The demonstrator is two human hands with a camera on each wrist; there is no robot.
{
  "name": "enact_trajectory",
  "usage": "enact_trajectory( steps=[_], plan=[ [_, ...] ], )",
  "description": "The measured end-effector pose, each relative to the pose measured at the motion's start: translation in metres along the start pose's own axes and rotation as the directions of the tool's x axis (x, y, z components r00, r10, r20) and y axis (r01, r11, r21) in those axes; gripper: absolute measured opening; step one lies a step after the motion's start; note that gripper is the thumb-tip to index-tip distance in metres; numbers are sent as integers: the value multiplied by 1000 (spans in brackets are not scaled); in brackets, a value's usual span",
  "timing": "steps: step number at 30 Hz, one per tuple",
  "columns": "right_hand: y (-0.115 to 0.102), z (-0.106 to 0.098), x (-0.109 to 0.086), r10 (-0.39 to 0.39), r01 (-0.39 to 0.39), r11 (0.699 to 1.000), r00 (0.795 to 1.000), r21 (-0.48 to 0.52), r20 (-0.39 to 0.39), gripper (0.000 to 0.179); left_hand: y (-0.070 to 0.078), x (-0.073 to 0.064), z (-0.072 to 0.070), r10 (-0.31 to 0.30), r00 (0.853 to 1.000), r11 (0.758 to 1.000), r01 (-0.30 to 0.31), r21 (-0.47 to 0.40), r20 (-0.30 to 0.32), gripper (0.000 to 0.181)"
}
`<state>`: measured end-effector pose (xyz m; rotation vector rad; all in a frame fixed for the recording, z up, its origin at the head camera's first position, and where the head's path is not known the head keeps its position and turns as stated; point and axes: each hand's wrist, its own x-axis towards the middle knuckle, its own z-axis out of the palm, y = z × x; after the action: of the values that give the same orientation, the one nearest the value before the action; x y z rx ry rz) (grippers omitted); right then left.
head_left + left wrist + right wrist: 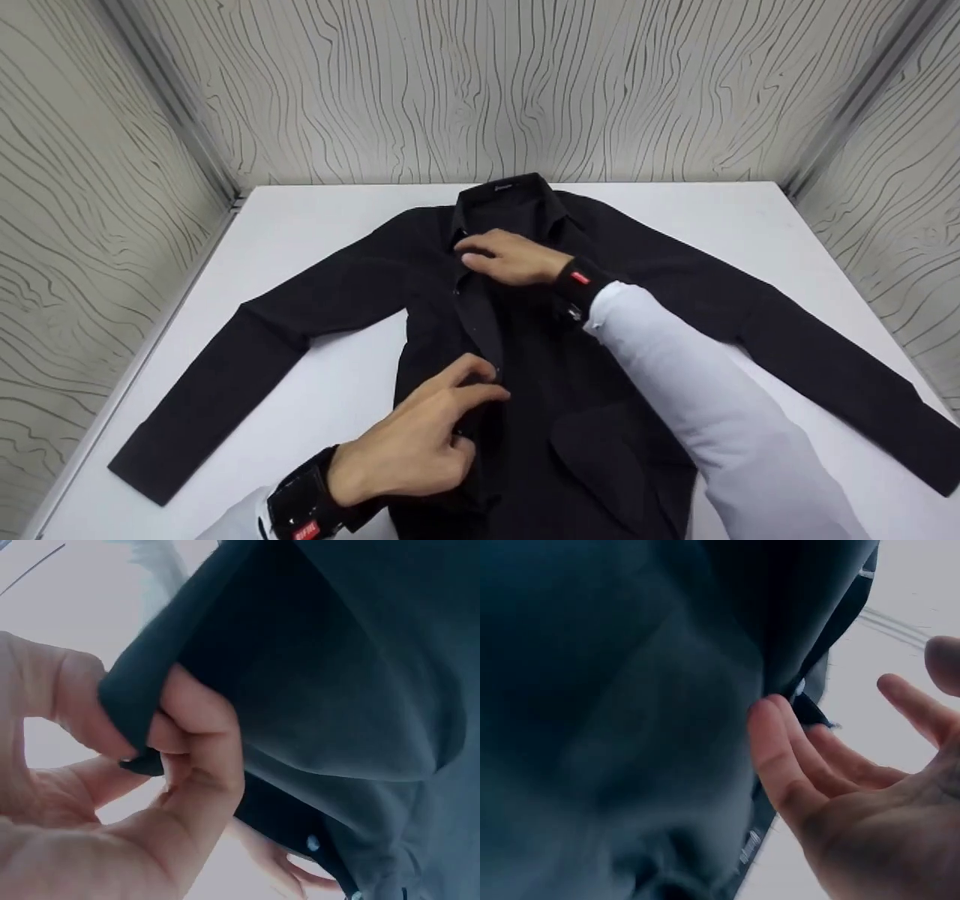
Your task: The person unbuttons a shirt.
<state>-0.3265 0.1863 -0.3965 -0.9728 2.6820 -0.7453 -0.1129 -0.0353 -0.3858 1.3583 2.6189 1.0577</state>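
A black button-up shirt (pixel 427 277) lies spread on the white table, sleeves out to both sides and collar (pixel 551 199) at the far end. Its front is open. My left hand (pixel 420 435) is at the button edge, low on the left half; in the left wrist view, its thumb and fingers pinch a cloth edge (pixel 139 690). Below the collar, my right hand (pixel 517 259) reaches across to the same half. The right wrist view has its fingers (pixel 769 742) fairly straight against the black cloth near a small button (pixel 800 687). Another button (pixel 313 842) shows in the left wrist view.
The white table (pixel 330 397) shows around the shirt. Pale wood-grain panels (pixel 480 90) rise behind and at both sides, with grey metal rails (pixel 165 97) at the corners. A rounded cloth flap (pixel 600 457) lies on the shirt's lower right part.
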Motion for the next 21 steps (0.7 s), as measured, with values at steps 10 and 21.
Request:
enact_trajectory(
  steps=[10, 21],
  plan=[
    [17, 15, 42, 262, -244, 961, 953, 131, -150, 45, -16, 0, 4, -114, 970, 993, 102, -64, -216, 31],
    [40, -10, 46, 398, -317, 914, 818, 252, -415, 54, -34, -7, -3, -152, 897, 982, 183, 37, -415, 25]
  ],
)
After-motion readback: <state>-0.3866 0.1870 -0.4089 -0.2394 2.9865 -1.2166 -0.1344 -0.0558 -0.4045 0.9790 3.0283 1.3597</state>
